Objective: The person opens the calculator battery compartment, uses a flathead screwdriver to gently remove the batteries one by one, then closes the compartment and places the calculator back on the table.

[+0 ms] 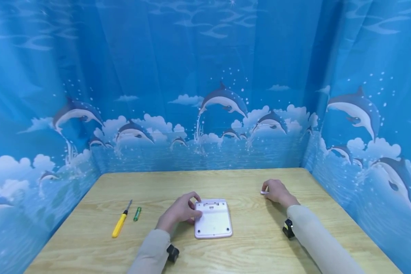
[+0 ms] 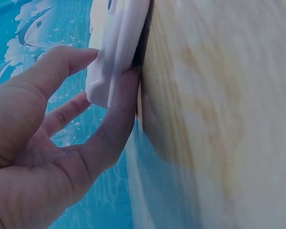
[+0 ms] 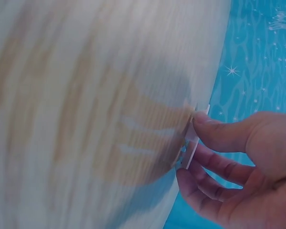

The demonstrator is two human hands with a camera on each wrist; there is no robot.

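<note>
We examined a white device (image 1: 213, 222), a flat, nearly square slab with rounded corners and a faint pinkish rim. Its upward face showed small dark round spots by the corners and a slotted recess close to the far edge. It lay at the near middle of the table (image 1: 253, 243). The left hand (image 1: 179, 210) gripped its left edge between thumb and fingers. Well to the right and farther off, the right hand (image 1: 276, 191) pinched a small white piece (image 1: 264, 192), thin and flat, just by the tabletop; whether the two touched we could not tell. We recorded the device as smooth and plastic-looking, the table as pale with streaked wood grain. To the left lay a green cylinder (image 1: 137, 214) and a screwdriver (image 1: 119, 225) with a yellow handle and a slim metal shaft.
</note>
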